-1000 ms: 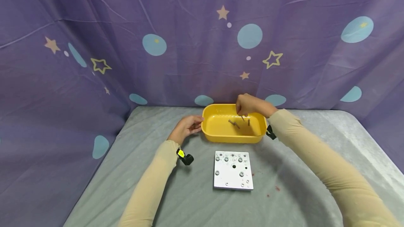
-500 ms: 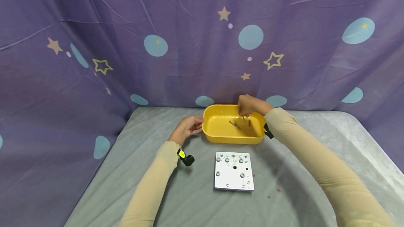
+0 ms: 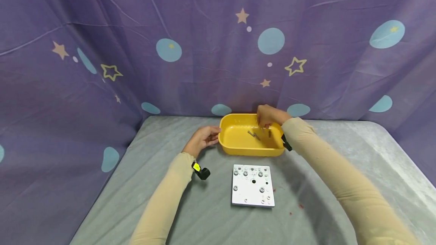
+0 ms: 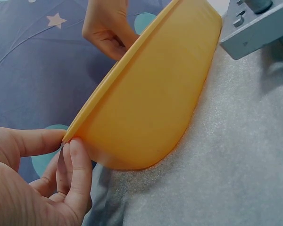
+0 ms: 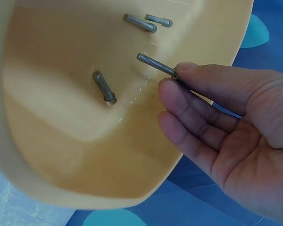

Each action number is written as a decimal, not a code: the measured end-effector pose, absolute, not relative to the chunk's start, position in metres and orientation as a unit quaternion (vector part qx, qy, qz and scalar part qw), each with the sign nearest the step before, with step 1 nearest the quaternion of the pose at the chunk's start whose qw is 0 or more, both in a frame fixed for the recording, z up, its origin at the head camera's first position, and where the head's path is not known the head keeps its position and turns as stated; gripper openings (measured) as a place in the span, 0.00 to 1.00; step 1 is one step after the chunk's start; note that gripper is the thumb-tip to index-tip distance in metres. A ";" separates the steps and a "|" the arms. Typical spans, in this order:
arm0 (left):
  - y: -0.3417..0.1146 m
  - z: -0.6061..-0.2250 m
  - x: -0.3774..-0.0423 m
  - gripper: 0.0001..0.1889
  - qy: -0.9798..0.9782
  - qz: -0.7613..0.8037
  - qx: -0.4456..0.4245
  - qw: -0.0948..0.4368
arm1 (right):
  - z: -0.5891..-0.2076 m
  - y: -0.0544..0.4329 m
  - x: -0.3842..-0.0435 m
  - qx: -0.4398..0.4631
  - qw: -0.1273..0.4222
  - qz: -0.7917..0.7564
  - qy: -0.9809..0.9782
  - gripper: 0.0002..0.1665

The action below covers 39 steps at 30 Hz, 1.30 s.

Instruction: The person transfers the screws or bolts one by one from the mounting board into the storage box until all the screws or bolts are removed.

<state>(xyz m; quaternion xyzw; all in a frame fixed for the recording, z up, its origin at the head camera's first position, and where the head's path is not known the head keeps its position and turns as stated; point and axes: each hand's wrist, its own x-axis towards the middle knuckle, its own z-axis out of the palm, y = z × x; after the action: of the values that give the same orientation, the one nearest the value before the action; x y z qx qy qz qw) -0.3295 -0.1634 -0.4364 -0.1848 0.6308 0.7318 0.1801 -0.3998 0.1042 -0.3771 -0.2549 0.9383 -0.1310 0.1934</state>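
My left hand [image 3: 204, 137] pinches the left rim of a yellow plastic basin [image 3: 250, 151]; in the left wrist view, the thumb and fingers hold the rim [image 4: 92, 106]. Inside the basin's far right part, my right hand [image 3: 268, 116] pinches a metal bolt [image 5: 155, 65] between thumb and index finger. The bolt's head end is at the fingertips, and its threaded end points away from the hand. Below it on the basin floor lie three more socket-head bolts: two close together, one long bolt [image 5: 140, 23] and another [image 5: 158, 20], and a single bolt [image 5: 104, 88] apart.
A square metal plate [image 3: 250, 194] with holes and several bolts seated in it lies on the grey cloth-covered table [image 3: 190, 214], in front of the basin. A purple curtain [image 3: 211, 82] with stars hangs right behind the basin.
My right forearm and wrist have shifted a little to the left, and the right hand sits slightly lower over the basin. The left hand keeps its hold on the rim.
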 end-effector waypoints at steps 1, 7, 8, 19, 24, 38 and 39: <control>-0.163 -0.437 -0.330 0.24 0.630 0.732 -0.185 0.180 | -0.378 0.104 -0.400 -0.254 0.195 -0.132 0.938 0.05; -0.162 -0.437 -0.330 0.24 0.628 0.734 -0.182 0.182 | -0.382 0.099 -0.401 -0.261 0.193 -0.123 0.938 0.05; -0.162 -0.437 -0.330 0.24 0.628 0.734 -0.183 0.181 | -0.383 0.099 -0.401 -0.262 0.190 -0.119 0.939 0.05; -0.163 -0.437 -0.329 0.24 0.628 0.734 -0.183 0.183 | -0.393 0.097 -0.401 -0.243 0.205 -0.098 0.943 0.05; -0.163 -0.437 -0.329 0.24 0.629 0.733 -0.183 0.183 | -0.395 0.097 -0.400 -0.232 0.208 -0.091 0.946 0.06; -0.163 -0.435 -0.329 0.24 0.632 0.730 -0.185 0.183 | -0.404 0.096 -0.404 -0.207 0.213 -0.105 0.949 0.09; -0.163 -0.435 -0.329 0.24 0.631 0.731 -0.184 0.182 | -0.404 0.096 -0.404 -0.208 0.213 -0.105 0.949 0.09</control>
<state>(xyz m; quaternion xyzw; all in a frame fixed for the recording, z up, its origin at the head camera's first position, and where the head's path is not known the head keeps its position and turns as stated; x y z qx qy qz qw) -0.3287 -0.1631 -0.4353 -0.1844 0.6307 0.7314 0.1824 -0.4045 0.0958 -0.4041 -0.2076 0.9490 -0.1051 0.2126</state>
